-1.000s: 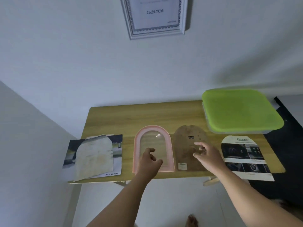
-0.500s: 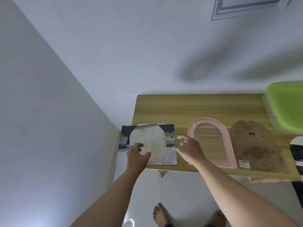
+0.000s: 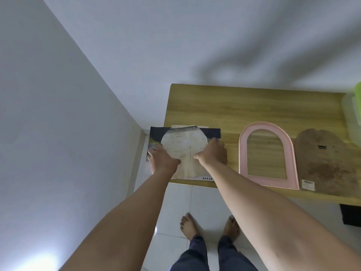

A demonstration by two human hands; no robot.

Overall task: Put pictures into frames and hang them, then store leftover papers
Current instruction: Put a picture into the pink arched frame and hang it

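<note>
Head view: looks down over both bare forearms at the left end of a wooden table (image 3: 254,106) set against a pale wall.
Papers: an arch-shaped pale paper (image 3: 182,142) lies on a dark printed sheet (image 3: 212,132); the sheet overhangs the table's left end.
Left hand (image 3: 163,159): rests on the left side of the stack, fingers stretched fairly straight over the arch paper's left edge and the dark sheet, pressing down.
Right hand (image 3: 212,153): on the right side of the arch paper, knuckles raised, thumb laid on the paper, fingers bent down at its right edge; whether they pinch the edge or only press it, cannot tell.
Frame: pink arched frame (image 3: 242,153) lies flat just right of the papers, apart from them, table grain showing through its opening.
Backing: brown arched board (image 3: 328,165) flat beside the frame, small white label at its near corner.
Box: green-lidded box (image 3: 357,106), cut off by the right edge of the view.
Floor: white tiles (image 3: 175,204), two bare feet (image 3: 188,225), dark trouser legs.
</note>
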